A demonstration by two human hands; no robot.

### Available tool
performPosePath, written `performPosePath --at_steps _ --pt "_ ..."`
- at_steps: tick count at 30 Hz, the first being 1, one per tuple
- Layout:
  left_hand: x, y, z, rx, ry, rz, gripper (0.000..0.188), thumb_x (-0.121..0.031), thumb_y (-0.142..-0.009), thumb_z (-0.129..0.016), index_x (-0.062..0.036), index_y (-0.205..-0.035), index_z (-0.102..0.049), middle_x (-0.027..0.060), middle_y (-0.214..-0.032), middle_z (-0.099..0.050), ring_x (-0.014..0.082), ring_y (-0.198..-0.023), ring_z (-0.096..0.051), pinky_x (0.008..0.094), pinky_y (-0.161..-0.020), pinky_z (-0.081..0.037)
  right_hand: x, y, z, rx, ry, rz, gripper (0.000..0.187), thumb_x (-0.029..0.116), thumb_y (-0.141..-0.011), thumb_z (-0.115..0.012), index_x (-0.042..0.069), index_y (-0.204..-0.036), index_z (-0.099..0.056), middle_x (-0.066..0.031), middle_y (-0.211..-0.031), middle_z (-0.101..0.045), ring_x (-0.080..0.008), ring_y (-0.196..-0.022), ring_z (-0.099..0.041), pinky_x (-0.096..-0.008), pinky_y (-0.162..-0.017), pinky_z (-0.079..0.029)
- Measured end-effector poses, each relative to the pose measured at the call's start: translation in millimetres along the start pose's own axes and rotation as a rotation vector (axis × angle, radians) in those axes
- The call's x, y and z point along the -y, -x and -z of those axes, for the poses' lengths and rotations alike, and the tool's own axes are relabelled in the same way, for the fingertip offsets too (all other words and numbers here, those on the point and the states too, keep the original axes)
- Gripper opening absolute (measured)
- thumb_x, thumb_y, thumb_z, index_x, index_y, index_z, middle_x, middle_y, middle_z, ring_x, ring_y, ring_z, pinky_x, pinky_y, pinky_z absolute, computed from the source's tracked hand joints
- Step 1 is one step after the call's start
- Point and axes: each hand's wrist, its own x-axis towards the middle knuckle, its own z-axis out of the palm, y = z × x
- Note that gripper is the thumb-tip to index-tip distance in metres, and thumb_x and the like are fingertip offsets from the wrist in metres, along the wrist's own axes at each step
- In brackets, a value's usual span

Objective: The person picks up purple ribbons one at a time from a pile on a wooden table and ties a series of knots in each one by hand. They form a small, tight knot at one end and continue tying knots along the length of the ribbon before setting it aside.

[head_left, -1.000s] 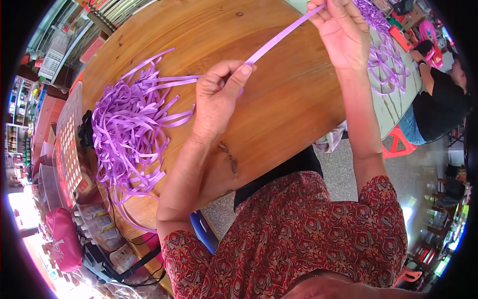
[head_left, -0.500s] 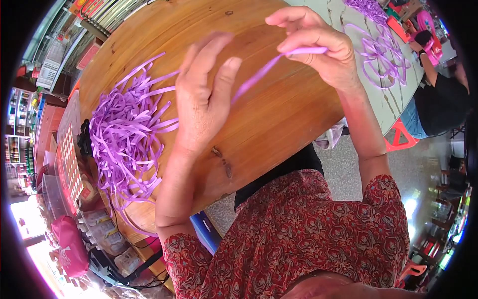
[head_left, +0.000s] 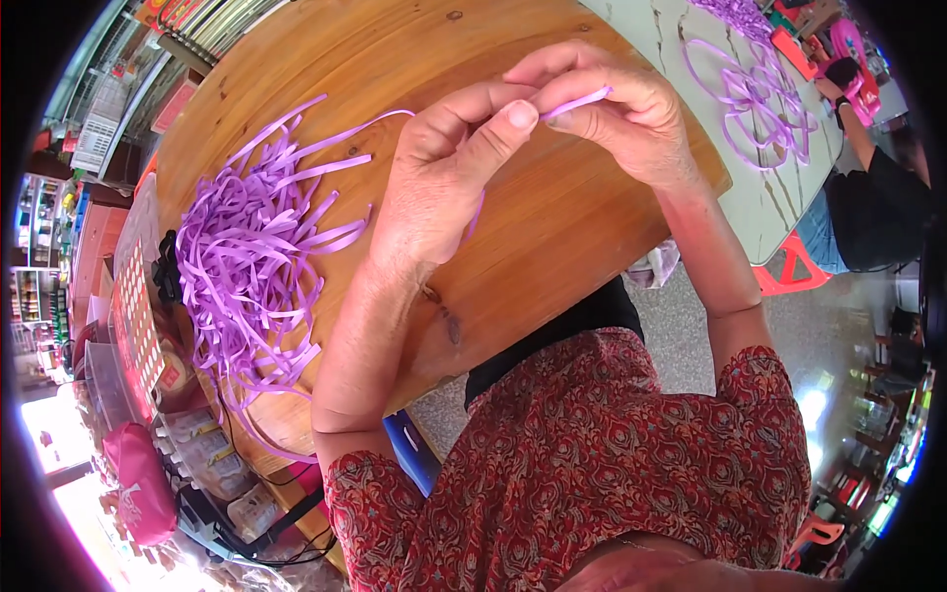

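A narrow purple ribbon [head_left: 580,102] runs between my two hands above the wooden table [head_left: 533,237]. My right hand [head_left: 631,118] pinches it, and a short end sticks out over the fingers. Thumb and forefinger of my left hand [head_left: 449,158] close on the same ribbon, touching the right fingertips. Part of the ribbon hangs down behind the left wrist; the rest is hidden by the hands. To the left lies a tangled heap of purple ribbons [head_left: 247,257], with several loose ends pointing toward my left forearm.
On the right, a white marbled table [head_left: 671,44] holds loose purple ribbon loops [head_left: 755,109]. A person in black [head_left: 878,212] sits there beside a red stool [head_left: 789,268]. Left of the wooden table are a pink pouch [head_left: 140,483], cables and small packets.
My left hand has moved right and up to meet the right hand, and its fingers have closed on the ribbon. My right hand has come slightly lower.
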Motion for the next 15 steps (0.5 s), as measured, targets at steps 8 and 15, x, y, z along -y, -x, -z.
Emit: performPosePath --at_steps 8,15 --pt "8 -3 2 -0.101 -0.112 -0.01 0.008 -0.004 -0.083 -0.064 -0.0008 -0.09 -0.064 -0.0005 -0.083 -0.062 0.0055 -0.078 -0.053 0.0196 -0.072 -0.042 23 15 18 -0.152 -0.028 -0.153 0.018 0.002 -0.089 -0.05 -0.002 -0.102 -0.061 -0.0141 -0.102 -0.062 -0.0194 -0.095 -0.059 -0.03 -0.083 -0.047" --pt "12 -3 1 -0.128 0.032 0.067 0.01 -0.003 -0.082 -0.064 0.0006 -0.091 -0.064 0.0005 -0.082 -0.062 0.0055 -0.077 -0.053 0.0188 -0.07 -0.042 35 7 8 -0.013 0.762 0.143 0.033 0.003 -0.069 -0.07 0.004 -0.102 -0.065 -0.0084 -0.096 -0.063 -0.02 -0.084 -0.059 -0.0273 -0.071 -0.045"
